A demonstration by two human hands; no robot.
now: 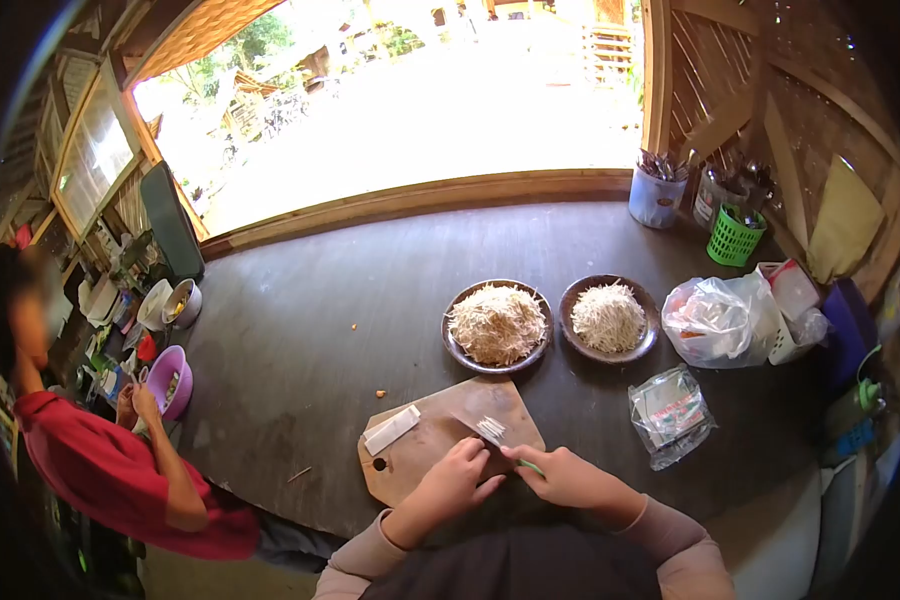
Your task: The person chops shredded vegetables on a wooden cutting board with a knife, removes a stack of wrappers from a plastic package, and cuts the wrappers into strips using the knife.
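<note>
My right hand (570, 478) is closed round the green handle of a knife (531, 467), whose blade points up and left over a wooden cutting board (420, 470). Thin white strips (491, 428) lie by the blade. Close to the blade's near side, my left hand (455, 482) rests on the board with curled fingers; whatever they press on is hidden. White slabs (392, 430) sit at the board's left, above its dark hole. Beyond the board stand a bowl heaped with pale shreds (498, 325) and a second bowl of whiter shreds (610, 318).
A clear-wrapped packet (670, 415) and a full plastic bag (720, 320) lie to the right. A green basket (736, 237) and a utensil bucket (658, 195) stand at the back. Left, a person in red (130, 470) holds a purple bowl (170, 383).
</note>
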